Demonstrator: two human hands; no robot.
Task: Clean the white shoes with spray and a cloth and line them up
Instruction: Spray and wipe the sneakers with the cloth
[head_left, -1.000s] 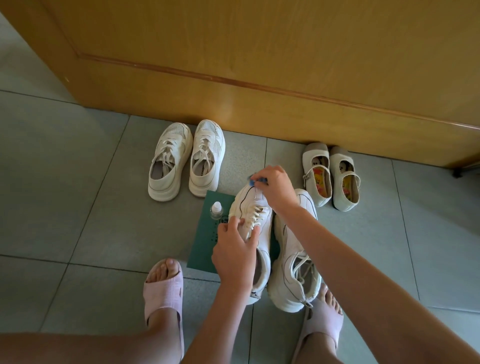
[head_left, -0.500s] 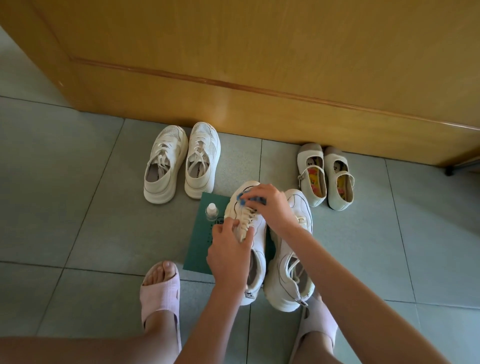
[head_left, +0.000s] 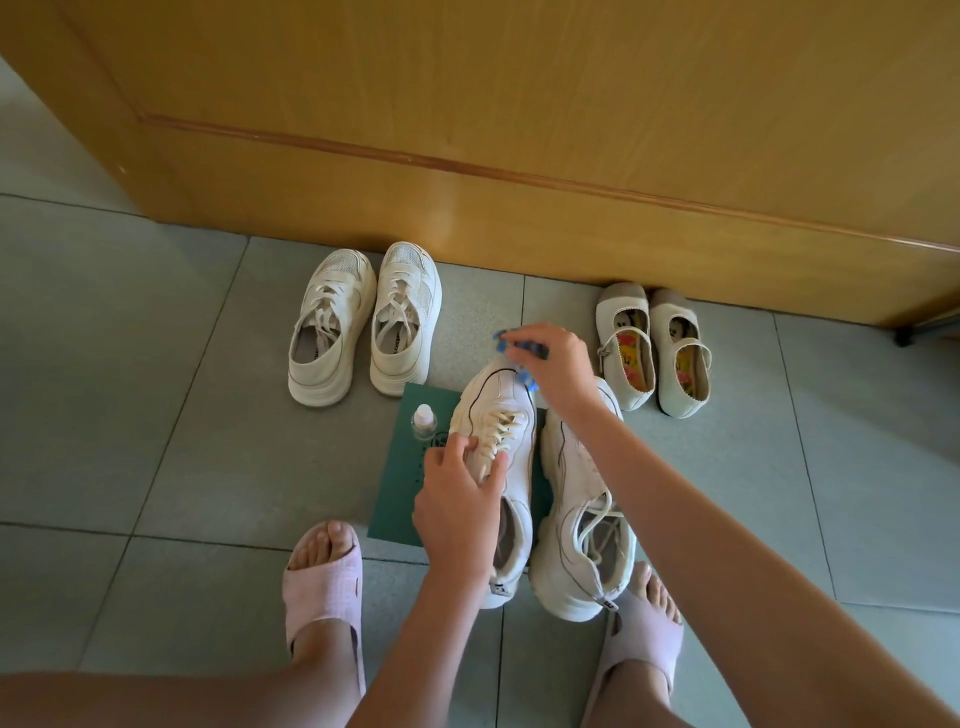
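Note:
Two chunky white sneakers lie side by side in front of me. My left hand grips the left sneaker over its laces, thumb on one side and fingers on the other. My right hand pinches a small blue cloth at that sneaker's toe. The right sneaker lies beside it, partly under my right forearm. A small clear spray bottle with a pale cap stands on a green mat left of the held sneaker.
A second pair of white sneakers stands by the wooden door at the left. A pair of cream strap shoes stands to the right. My feet in pink slippers rest on the grey tiles.
My right hand with the blue cloth has moved forward from the laces to the toe tip of the held sneaker. My left hand keeps its grip.

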